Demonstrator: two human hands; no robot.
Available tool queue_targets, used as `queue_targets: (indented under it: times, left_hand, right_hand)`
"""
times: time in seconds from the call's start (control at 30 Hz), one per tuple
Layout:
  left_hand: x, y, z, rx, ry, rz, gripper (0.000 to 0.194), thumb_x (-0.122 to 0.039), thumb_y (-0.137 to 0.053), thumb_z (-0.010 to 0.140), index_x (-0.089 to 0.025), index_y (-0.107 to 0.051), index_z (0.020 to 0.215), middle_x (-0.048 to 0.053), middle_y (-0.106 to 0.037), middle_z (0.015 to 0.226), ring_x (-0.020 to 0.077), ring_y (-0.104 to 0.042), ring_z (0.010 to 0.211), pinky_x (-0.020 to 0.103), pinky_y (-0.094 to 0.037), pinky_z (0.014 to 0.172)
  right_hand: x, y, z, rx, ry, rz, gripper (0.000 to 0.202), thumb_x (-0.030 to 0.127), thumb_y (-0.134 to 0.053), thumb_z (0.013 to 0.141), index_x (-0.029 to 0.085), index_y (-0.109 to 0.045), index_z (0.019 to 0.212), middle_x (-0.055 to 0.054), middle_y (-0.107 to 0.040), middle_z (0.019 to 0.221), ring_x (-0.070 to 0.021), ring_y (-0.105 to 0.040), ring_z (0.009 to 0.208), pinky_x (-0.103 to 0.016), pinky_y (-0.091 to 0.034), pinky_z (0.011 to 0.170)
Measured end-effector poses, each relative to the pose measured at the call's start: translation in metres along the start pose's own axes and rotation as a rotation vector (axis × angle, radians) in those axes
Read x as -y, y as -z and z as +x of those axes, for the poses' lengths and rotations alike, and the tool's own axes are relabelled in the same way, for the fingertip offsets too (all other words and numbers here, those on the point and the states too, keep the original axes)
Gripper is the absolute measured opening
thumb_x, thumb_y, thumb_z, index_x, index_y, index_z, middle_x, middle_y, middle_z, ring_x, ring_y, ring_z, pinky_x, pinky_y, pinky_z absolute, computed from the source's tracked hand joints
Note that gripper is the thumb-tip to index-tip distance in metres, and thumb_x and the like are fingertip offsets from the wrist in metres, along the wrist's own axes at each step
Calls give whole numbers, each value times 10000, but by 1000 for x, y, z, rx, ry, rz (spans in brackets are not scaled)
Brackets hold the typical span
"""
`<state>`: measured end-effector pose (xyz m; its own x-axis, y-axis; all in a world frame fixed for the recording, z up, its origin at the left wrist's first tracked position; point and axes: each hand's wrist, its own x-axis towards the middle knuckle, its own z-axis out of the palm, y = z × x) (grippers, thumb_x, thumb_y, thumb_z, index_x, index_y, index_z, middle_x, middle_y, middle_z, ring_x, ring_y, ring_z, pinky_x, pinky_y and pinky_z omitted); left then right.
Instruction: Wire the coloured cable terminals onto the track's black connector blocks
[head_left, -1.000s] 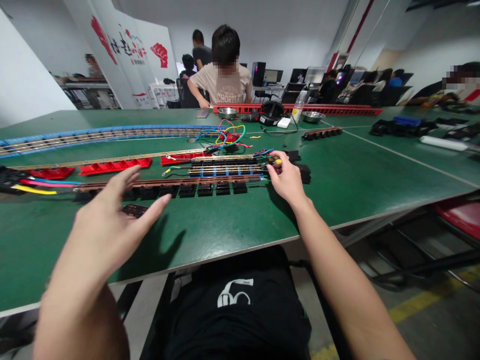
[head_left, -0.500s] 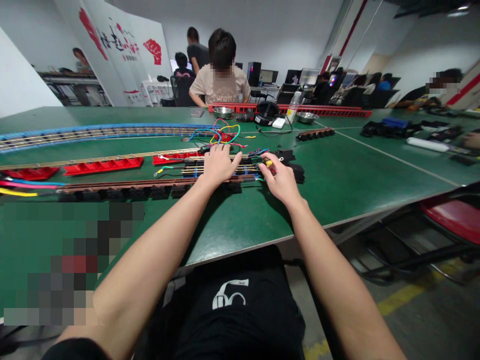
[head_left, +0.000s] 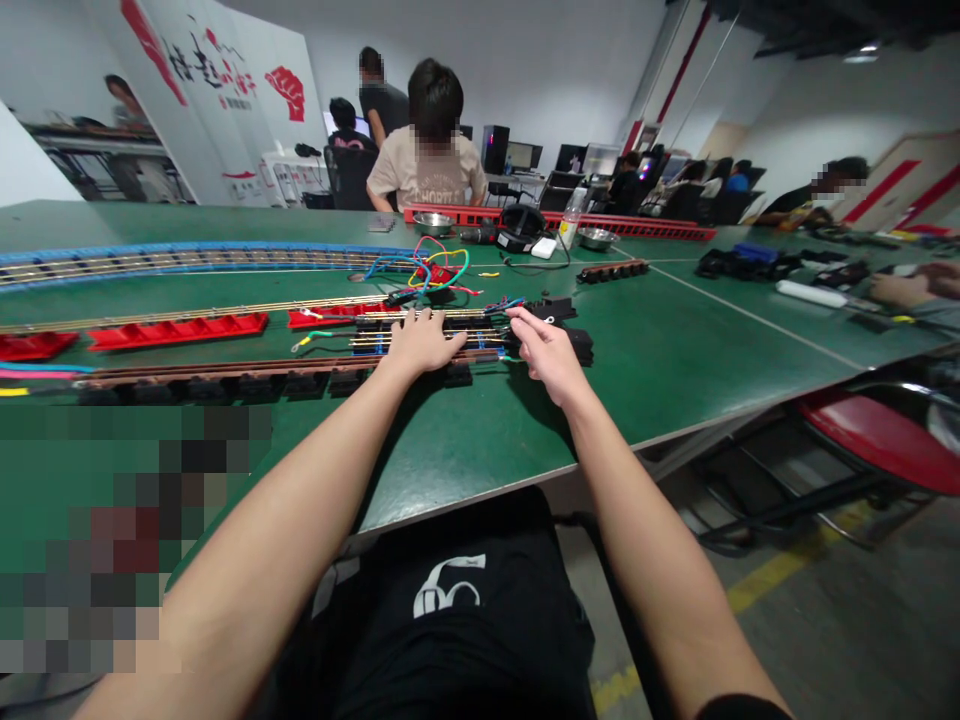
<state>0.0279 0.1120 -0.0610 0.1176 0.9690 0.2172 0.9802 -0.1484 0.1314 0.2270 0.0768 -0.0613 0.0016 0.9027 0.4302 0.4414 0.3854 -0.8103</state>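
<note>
My left hand lies with fingers spread across a track-like assembly of black and blue parts with brass-coloured rods, and covers its middle. At the assembly's right end, my right hand is closed, thumb and fingers together; whatever they hold is hidden. Beside those fingers are thin blue and red wires and black end blocks. A green-yellow wire with a ring terminal sticks out left. Along the near side runs a brown rail on black blocks.
Behind lie a blue curved track, red track pieces and a tangle of coloured wires. Farther back are metal bowls, a bottle and a long red rail. A person sits opposite; a red stool stands right.
My right hand has turned and its fingers have drawn together; the yellow piece seen at its fingertips is now out of sight. My left hand stays on the assembly. The whole view has shifted slightly.
</note>
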Motion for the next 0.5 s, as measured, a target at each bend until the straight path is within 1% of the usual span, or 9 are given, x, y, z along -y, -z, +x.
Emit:
queue_targets:
  times: [0.07, 0.1, 0.2, 0.27, 0.37, 0.5]
  left_hand:
    - [1, 0, 0, -3, 7, 8, 706, -652, -291, 872, -181, -487, 1361, 149, -475, 1445, 360, -398, 1335, 551, -348, 1052]
    - [1, 1, 0, -1, 10, 12, 706, -658, -294, 867, -190, -493, 1356, 142, -484, 1438, 355, -402, 1332, 548, -347, 1054]
    - [3, 2, -1, 5, 5, 11, 710, -675, -302, 854, -207, -500, 1350, 127, -490, 1437, 346, -401, 1334, 552, -338, 1058]
    - [3, 2, -1, 8, -3, 3, 709, -676, -308, 851, -213, -499, 1352, 122, -490, 1439, 340, -405, 1332, 561, -328, 1062]
    - [4, 3, -2, 15, -2, -7, 714, -681, -308, 849, -216, -494, 1358, 119, -474, 1456, 342, -384, 1351, 572, -309, 1072]
    - [4, 3, -3, 21, -4, -9, 729, -694, -273, 854, -218, -487, 1364, 122, -459, 1468, 348, -361, 1367, 582, -297, 1075]
  right_hand:
    - [-1, 0, 1, 9, -41, 47, 480, 528, -503, 852, 204, -701, 1145, 62, -400, 539, -94, -316, 476, -215, -304, 485]
    - [-2, 0, 1, 10, -38, 29, 460, 509, -518, 842, 201, -713, 1123, 61, -401, 543, -91, -318, 486, -215, -297, 496]
    - [-2, 0, -1, 29, 33, -150, 391, 445, -546, 820, 208, -749, 1056, 54, -432, 542, -93, -369, 513, -221, -294, 530]
    - [0, 1, -3, 52, 64, -283, 372, 424, -548, 813, 231, -757, 1051, 51, -455, 523, -101, -405, 511, -226, -296, 538]
    - [2, 0, -6, 57, 91, -436, 378, 420, -542, 801, 266, -757, 1071, 36, -541, 536, -118, -461, 522, -232, -327, 559]
    - [6, 0, -10, 77, 116, -591, 401, 414, -527, 793, 307, -743, 1114, -2, -682, 643, -154, -546, 559, -257, -381, 607]
